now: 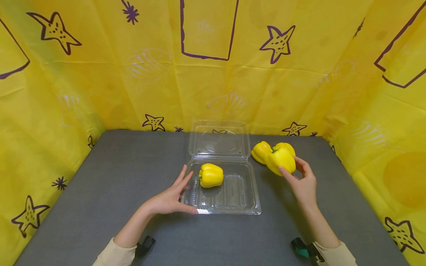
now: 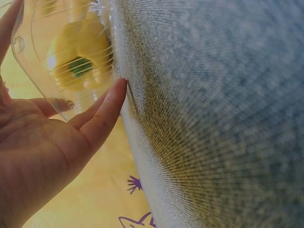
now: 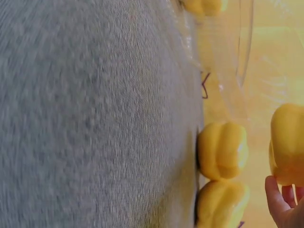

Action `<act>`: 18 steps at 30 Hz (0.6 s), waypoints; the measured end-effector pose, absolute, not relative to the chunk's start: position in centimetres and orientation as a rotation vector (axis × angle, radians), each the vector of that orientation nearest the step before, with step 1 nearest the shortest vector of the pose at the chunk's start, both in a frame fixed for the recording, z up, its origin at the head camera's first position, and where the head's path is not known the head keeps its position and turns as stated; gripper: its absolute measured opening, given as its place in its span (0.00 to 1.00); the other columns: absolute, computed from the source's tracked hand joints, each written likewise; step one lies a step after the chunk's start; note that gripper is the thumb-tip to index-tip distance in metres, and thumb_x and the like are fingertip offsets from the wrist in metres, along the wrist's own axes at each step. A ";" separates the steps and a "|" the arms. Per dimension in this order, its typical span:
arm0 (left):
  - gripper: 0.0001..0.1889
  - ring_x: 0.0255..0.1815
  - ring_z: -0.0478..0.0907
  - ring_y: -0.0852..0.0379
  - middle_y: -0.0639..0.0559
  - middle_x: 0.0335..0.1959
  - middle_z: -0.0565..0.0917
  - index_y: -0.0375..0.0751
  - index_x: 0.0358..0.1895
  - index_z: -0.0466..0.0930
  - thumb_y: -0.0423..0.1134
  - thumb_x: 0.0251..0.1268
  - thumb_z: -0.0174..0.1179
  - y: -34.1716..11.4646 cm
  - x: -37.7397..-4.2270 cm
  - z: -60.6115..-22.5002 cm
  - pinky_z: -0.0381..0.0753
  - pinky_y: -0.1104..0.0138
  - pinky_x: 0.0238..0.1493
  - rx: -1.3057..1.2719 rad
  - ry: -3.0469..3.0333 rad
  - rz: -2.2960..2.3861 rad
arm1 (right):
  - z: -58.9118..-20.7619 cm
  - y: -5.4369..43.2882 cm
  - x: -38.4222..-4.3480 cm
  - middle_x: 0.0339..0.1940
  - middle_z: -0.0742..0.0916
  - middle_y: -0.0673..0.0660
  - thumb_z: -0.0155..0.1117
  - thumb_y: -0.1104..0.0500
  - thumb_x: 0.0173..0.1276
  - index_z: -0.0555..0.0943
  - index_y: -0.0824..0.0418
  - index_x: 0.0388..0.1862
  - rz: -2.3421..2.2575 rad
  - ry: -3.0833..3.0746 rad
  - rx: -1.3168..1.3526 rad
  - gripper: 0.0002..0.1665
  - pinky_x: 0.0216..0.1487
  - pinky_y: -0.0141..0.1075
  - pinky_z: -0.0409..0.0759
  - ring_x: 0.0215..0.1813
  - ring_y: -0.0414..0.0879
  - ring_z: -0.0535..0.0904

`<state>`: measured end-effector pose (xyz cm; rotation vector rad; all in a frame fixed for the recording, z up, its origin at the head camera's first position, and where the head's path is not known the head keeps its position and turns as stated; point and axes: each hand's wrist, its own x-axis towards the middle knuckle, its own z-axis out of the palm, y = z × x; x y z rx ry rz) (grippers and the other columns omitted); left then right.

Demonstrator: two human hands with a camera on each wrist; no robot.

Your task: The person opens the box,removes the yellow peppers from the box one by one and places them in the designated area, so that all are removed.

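My right hand (image 1: 305,184) grips a yellow bell pepper (image 1: 283,159) between thumb and fingers. In the right wrist view this held pepper (image 3: 289,142) is off the table, at the right edge. My left hand (image 1: 169,196) has its fingers spread along the left side of a clear plastic clamshell box (image 1: 254,192), thumb at its front corner. The box stands with its lid (image 1: 217,138) tipped back. Another yellow bell pepper (image 1: 212,176) lies on its side in the left part of the tray, its green stem (image 2: 80,67) facing my left hand.
Two more yellow bell peppers sit right of the box: a left one (image 1: 259,152) and a right one (image 1: 288,147) partly hidden behind the held pepper. A grey tabletop (image 1: 133,155) lies beneath, with a yellow patterned cloth (image 1: 213,81) around its back and sides.
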<state>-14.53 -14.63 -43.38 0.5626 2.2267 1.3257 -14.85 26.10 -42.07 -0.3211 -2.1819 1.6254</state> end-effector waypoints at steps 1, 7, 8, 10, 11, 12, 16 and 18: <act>0.64 0.72 0.58 0.38 0.52 0.76 0.18 0.45 0.79 0.33 0.47 0.49 0.76 -14.6 -14.5 -43.4 0.64 0.41 0.64 0.563 2.227 1.325 | -42.0 26.2 -14.9 0.56 0.79 0.51 0.74 0.56 0.60 0.74 0.61 0.64 1.615 -2.179 -0.332 0.34 0.51 0.22 0.73 0.55 0.39 0.71; 0.64 0.72 0.57 0.38 0.51 0.76 0.18 0.45 0.79 0.33 0.47 0.50 0.76 -14.7 -14.6 -43.5 0.63 0.41 0.64 0.564 2.226 1.325 | -42.1 27.1 -15.0 0.54 0.79 0.49 0.75 0.54 0.59 0.75 0.59 0.63 1.588 -2.136 -0.398 0.34 0.59 0.41 0.65 0.55 0.39 0.70; 0.64 0.72 0.57 0.38 0.51 0.76 0.18 0.45 0.79 0.33 0.47 0.50 0.76 -14.7 -14.6 -43.6 0.63 0.41 0.64 0.565 2.225 1.324 | -42.1 27.3 -15.1 0.53 0.79 0.49 0.76 0.55 0.59 0.75 0.59 0.63 1.591 -2.124 -0.405 0.34 0.59 0.42 0.65 0.54 0.39 0.70; 0.64 0.73 0.57 0.37 0.51 0.76 0.18 0.45 0.79 0.33 0.47 0.50 0.76 -14.7 -14.6 -43.6 0.63 0.41 0.64 0.566 2.224 1.323 | -42.2 27.6 -15.3 0.53 0.79 0.49 0.76 0.55 0.59 0.75 0.60 0.63 1.586 -2.113 -0.419 0.34 0.59 0.43 0.64 0.54 0.40 0.70; 0.64 0.73 0.57 0.37 0.50 0.76 0.18 0.45 0.79 0.33 0.47 0.49 0.76 -14.7 -14.6 -43.6 0.63 0.41 0.64 0.566 2.225 1.323 | -42.2 27.7 -15.4 0.53 0.79 0.49 0.76 0.54 0.59 0.75 0.60 0.63 1.572 -2.116 -0.432 0.35 0.59 0.42 0.64 0.54 0.39 0.70; 0.64 0.73 0.57 0.37 0.50 0.76 0.18 0.45 0.79 0.33 0.47 0.49 0.76 -14.7 -14.6 -43.5 0.63 0.41 0.64 0.566 2.225 1.322 | -42.3 27.9 -15.5 0.53 0.79 0.49 0.76 0.54 0.59 0.75 0.59 0.64 1.561 -2.118 -0.442 0.35 0.59 0.41 0.64 0.54 0.39 0.70; 0.64 0.72 0.58 0.38 0.50 0.77 0.18 0.44 0.79 0.33 0.47 0.49 0.76 -14.6 -14.6 -43.5 0.64 0.42 0.64 0.569 2.232 1.321 | -42.3 28.4 -15.9 0.54 0.79 0.49 0.76 0.52 0.58 0.74 0.58 0.64 1.532 -2.120 -0.486 0.36 0.59 0.39 0.63 0.54 0.39 0.70; 0.64 0.72 0.58 0.38 0.50 0.77 0.18 0.44 0.79 0.33 0.47 0.49 0.76 -14.6 -14.6 -43.5 0.65 0.43 0.64 0.570 2.235 1.320 | -42.3 28.7 -16.0 0.54 0.79 0.48 0.76 0.51 0.58 0.74 0.58 0.64 1.540 -2.104 -0.504 0.36 0.58 0.39 0.64 0.54 0.39 0.69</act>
